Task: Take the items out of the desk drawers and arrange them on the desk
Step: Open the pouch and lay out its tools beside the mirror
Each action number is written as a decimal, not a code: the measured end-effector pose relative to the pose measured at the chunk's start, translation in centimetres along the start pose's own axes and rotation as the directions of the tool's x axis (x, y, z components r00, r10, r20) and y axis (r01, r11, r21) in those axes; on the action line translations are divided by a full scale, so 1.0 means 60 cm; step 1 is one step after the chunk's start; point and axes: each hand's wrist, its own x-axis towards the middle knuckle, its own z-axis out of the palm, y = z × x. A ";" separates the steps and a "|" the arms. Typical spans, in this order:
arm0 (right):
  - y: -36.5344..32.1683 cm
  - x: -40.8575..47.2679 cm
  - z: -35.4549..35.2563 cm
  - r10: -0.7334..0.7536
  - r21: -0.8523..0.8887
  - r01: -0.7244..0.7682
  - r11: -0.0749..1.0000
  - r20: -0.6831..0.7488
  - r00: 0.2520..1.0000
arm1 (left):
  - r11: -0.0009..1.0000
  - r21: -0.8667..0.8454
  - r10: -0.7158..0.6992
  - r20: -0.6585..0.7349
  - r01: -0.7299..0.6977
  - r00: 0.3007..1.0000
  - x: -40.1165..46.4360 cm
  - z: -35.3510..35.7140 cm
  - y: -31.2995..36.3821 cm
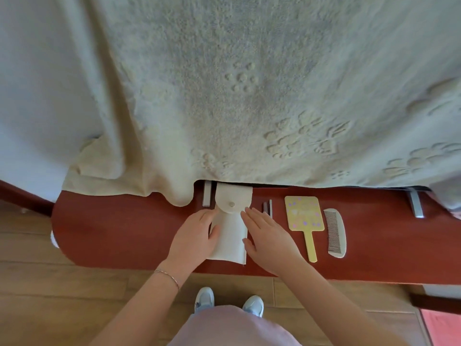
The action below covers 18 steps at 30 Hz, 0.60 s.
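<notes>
Head view, looking down. Red-brown desk (pixel 119 228) runs across the lower middle of the frame; a big cream embossed cloth (pixel 237 96) fills the upper half and drapes over the desk's far edge.

Cream fabric pouch (pixel 230 236) with a button flap lies flat on the desk at centre frame, flap end toward the cloth. My left hand (pixel 197 236) rests on its left edge, fingers mostly straight, thumb lying on the fabric, no clear grip. My right hand (pixel 268 236) sits flat along the right edge, fingers extended and together, thumb touching the pouch side. Both hands wide, pressing not holding.

Right of the pouch: yellow hand mirror (pixel 304 221), handle pointing to the lower frame, then a pale comb (pixel 335 232) just beside it, apart from each other. Small grey bars (pixel 268 208) lie between pouch and mirror; can't tell what they are.

Bracelet (pixel 168 277) on left wrist. Wood floor (pixel 62 295) and two light shoes (pixel 204 298) at bottom.
</notes>
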 end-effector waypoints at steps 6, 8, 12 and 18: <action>0.027 0.059 0.003 -0.029 -0.020 0.028 0.999 -0.030 0.999 | 0.970 -0.052 -0.230 0.106 0.236 0.967 0.021 0.022 0.013; 0.034 0.079 0.008 -0.024 -0.037 0.023 0.999 -0.033 0.999 | 0.956 -0.063 -0.278 0.107 0.286 0.954 0.027 0.033 0.018; 0.037 0.109 0.024 -0.035 -0.058 0.034 0.998 -0.002 0.999 | 0.947 -0.107 -0.292 0.098 0.302 0.951 0.035 0.050 0.018; 0.031 0.118 0.036 -0.058 -0.088 0.048 0.995 -0.116 0.992 | 0.908 -0.262 -0.285 0.187 0.328 0.940 0.043 0.043 0.010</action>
